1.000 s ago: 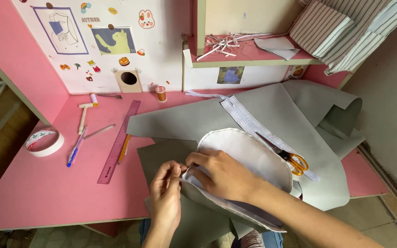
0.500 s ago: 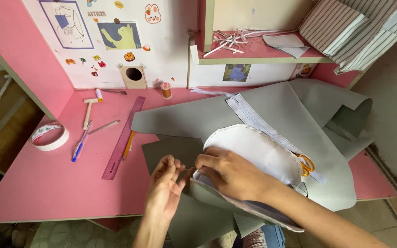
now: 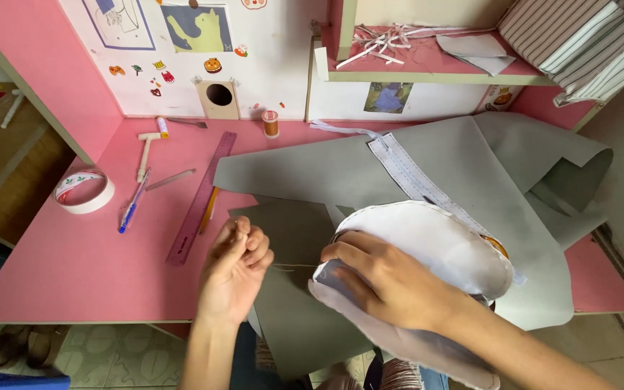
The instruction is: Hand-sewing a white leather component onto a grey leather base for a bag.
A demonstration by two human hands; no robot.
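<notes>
My right hand (image 3: 384,278) grips the left edge of a pale oval stitched fabric piece (image 3: 435,245) that lies over grey sheet material (image 3: 341,170). My left hand (image 3: 236,263) is to its left, fingers pinched together on a thin thread (image 3: 294,266) that runs taut across to the fabric edge. Any needle in the pinched fingers is too small to see. A darker grey piece (image 3: 294,231) lies under both hands at the desk's front edge.
On the pink desk (image 3: 74,274) lie a purple ruler (image 3: 202,195), a pencil, a blue pen (image 3: 133,206), a tape roll (image 3: 84,191), a small hammer (image 3: 144,152) and a thread spool (image 3: 271,123). Orange scissor handles (image 3: 496,244) peek from under the fabric. A shelf stands behind.
My left hand has pulled away leftward from the fabric edge, drawing the thread out taut. The right hand keeps its hold on the fabric piece.
</notes>
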